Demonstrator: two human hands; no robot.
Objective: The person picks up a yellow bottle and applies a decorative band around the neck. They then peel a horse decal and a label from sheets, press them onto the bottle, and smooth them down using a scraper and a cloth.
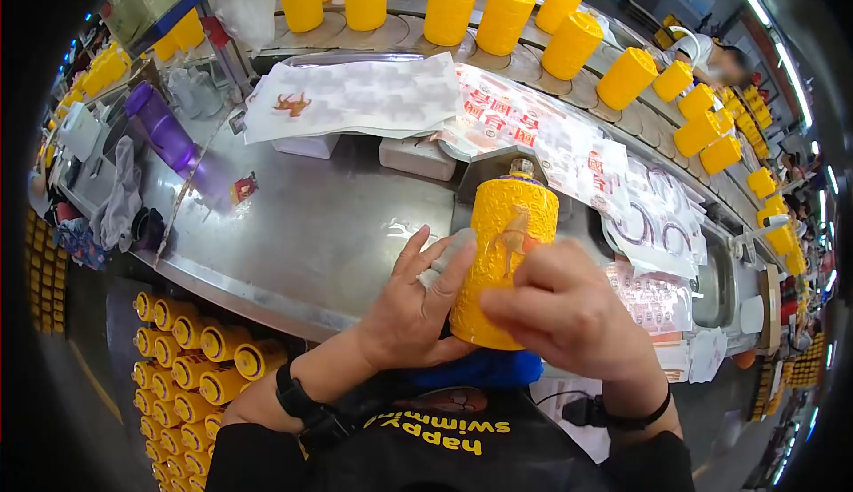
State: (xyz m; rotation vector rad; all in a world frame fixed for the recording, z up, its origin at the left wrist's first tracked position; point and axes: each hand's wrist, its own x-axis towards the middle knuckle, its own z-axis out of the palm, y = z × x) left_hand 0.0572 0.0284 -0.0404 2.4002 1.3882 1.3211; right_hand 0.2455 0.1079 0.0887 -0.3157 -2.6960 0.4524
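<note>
A yellow embossed bottle [490, 257] with a clear stopper and a gold horse figure on its front stands tilted before me at the bench's front edge. My left hand [410, 301] steadies it from the left, one finger along its side and the thumb near its base; other fingers are spread, and something whitish covers a fingertip. Over the bottle's lower right front is my right hand [569, 305], slightly blurred, its fingers curled together. Whatever those fingers may pinch is hidden.
Printed sticker sheets [533, 128] and a white sheet with one horse figure [355, 97] lie behind the bottle. Yellow bottles [449, 8] line a conveyor [409, 35] beyond. A purple drinking bottle [163, 128] lies left; more yellow bottles [191, 368] are stacked lower left.
</note>
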